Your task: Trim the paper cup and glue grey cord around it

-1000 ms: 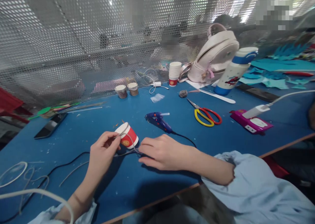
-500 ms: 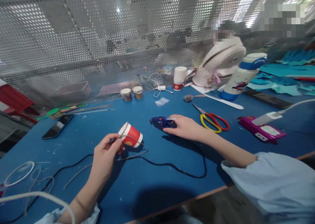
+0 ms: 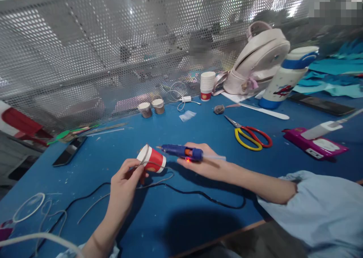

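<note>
Tilted on its side, a red and white paper cup point(image 3: 156, 160) is gripped by my left hand point(image 3: 127, 178), with fingers and thumb closed near its white end. A grey cord point(image 3: 146, 155) runs around that end and across the cup, its loose tail trailing over the table. My right hand point(image 3: 205, 163) is wrapped round a blue hot glue gun point(image 3: 178, 151) with a small red light lit. A clear glue stick point(image 3: 215, 157) pokes out of the gun's back. The nozzle points left, just above and beside the cup, and whether it touches is unclear.
Scissors point(image 3: 249, 136) with red and yellow handles lie right of my right hand. Behind them are a white knife point(image 3: 266, 110), a bottle point(image 3: 287, 78) and stacked cups point(image 3: 207, 86). A black cable point(image 3: 195, 192) crosses the blue table. A phone point(image 3: 69, 152) lies left.
My right hand has lifted the glue gun and brought it left and nearer, so its nozzle is now close to the cup. The left hand still holds the cup in nearly the same place.
</note>
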### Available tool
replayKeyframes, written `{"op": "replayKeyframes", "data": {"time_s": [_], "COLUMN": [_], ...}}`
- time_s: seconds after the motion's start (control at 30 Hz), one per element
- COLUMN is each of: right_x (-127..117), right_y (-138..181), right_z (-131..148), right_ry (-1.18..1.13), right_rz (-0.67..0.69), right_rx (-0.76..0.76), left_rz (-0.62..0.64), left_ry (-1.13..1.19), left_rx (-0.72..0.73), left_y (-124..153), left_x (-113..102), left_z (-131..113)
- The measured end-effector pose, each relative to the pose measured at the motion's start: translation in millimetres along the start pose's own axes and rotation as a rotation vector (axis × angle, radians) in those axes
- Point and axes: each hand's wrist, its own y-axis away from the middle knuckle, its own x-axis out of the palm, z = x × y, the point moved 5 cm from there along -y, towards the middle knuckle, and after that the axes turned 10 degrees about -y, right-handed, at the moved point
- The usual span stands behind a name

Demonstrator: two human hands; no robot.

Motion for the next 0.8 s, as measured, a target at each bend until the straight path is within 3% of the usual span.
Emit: {"op": "replayKeyframes", "data": {"time_s": [0.1,0.23,0.8], "right_x": [9.4,15.2,23.8], "right_y": [10.4,13.3,17.5], "right_z": [15.2,14.5,14.0], "right_ry": [0.018,0.060,0.121], "right_rz": [0.045,0.032,0.097], "right_rx": [-0.114,-0.223,-0.289], "left_rz": [-0.010,0.005,0.029], "left_ry": [-0.021,-0.070,-0.132], "left_rx": [0.024,0.052,0.049], "left_y": [1.0,2.7,6.1], "left_x": [1.0,3.9,8.2], "left_z": [-2.1,-3.1,-3.7]}}
